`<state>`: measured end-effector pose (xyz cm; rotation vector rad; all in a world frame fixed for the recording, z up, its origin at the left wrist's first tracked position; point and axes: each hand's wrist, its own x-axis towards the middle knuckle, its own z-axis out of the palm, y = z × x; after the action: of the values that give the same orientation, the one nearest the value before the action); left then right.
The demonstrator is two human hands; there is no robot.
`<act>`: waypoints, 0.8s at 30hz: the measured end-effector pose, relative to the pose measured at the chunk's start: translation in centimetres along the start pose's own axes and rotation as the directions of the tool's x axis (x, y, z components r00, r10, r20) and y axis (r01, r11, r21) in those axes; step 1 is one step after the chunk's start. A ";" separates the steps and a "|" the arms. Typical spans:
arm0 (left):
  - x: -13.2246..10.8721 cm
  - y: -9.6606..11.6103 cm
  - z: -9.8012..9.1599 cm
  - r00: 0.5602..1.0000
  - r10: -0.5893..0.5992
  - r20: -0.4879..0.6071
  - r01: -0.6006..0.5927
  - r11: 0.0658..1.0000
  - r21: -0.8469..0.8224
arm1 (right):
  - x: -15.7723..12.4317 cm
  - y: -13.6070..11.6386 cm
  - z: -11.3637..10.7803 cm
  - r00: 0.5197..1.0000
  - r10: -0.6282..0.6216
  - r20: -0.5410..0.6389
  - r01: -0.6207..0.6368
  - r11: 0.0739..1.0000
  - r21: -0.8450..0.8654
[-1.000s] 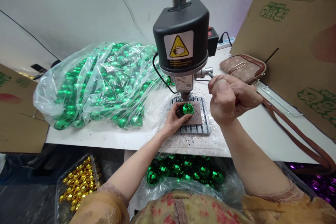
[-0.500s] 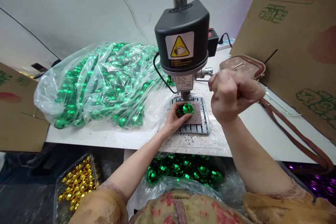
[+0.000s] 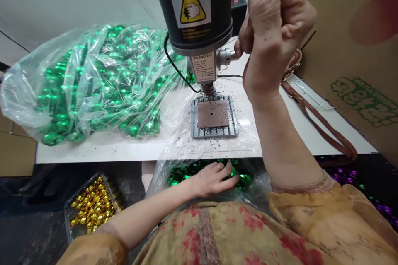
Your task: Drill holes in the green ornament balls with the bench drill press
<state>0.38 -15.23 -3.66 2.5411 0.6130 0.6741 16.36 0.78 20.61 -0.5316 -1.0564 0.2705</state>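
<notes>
"While the left hand rests low, how is it posed?"

"Palm down, forearm slanting in from the lower left, fingers apart over the loose green balls below the table's edge (whether it has hold of one, I can't tell)."

"And the right hand?"

"Raised beside the drill, forearm nearly upright, fingers clamped round the lever; the hub shows, while the grip is hidden."

"Any counts?"

"One drill, one base plate, and one brown board on it with one dark hole. One clear bag, full of green balls, lies left of the drill; one tray of gold balls sits at lower left. Both lots are too many to count."
</notes>
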 end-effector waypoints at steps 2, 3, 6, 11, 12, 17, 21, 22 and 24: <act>-0.7 0.0 2.3 0.985 -0.026 0.171 0.020 0.999 0.037 | 0.0 0.0 0.0 1.000 0.013 0.002 -0.013 0.998 -0.056; -0.8 -0.1 3.2 0.973 -0.043 0.225 0.034 0.998 0.044 | 0.0 0.1 0.0 1.000 0.005 0.001 -0.005 0.998 -0.060; -0.4 0.1 4.5 0.955 -0.079 0.286 0.084 0.996 -0.003 | -0.1 0.5 -0.3 1.000 -0.018 0.025 0.018 1.000 0.009; -0.3 1.1 3.1 0.977 -0.111 0.184 0.121 0.992 -0.047 | -0.3 1.3 -0.5 0.996 -0.091 -0.024 0.094 0.979 0.184; -0.5 1.2 2.4 0.981 -0.119 0.152 0.126 0.991 -0.041 | -0.3 1.4 -0.5 0.995 -0.092 -0.033 0.096 0.981 0.171; -3.5 0.0 -4.0 0.941 -0.043 -0.337 0.111 0.976 0.185 | -0.6 1.4 -0.8 0.998 -0.063 -0.029 0.066 0.985 0.157; -7.4 -4.0 -13.4 0.524 -0.123 -0.843 0.626 0.726 0.284 | -0.6 1.4 -0.9 0.997 -0.067 -0.037 0.073 0.978 0.197; -8.6 -5.3 -15.9 0.374 -0.161 -0.913 0.749 0.634 0.195 | -0.6 1.4 -0.9 0.997 -0.067 -0.038 0.073 0.976 0.204; -10.8 -8.0 -20.6 0.073 -0.224 -0.972 0.888 0.459 -0.040 | -0.6 1.4 -0.9 0.997 -0.064 -0.036 0.070 0.975 0.209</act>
<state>-21.69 -8.22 4.69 1.5867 2.5321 1.7296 16.88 1.43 19.05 -0.3079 -1.0018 0.3103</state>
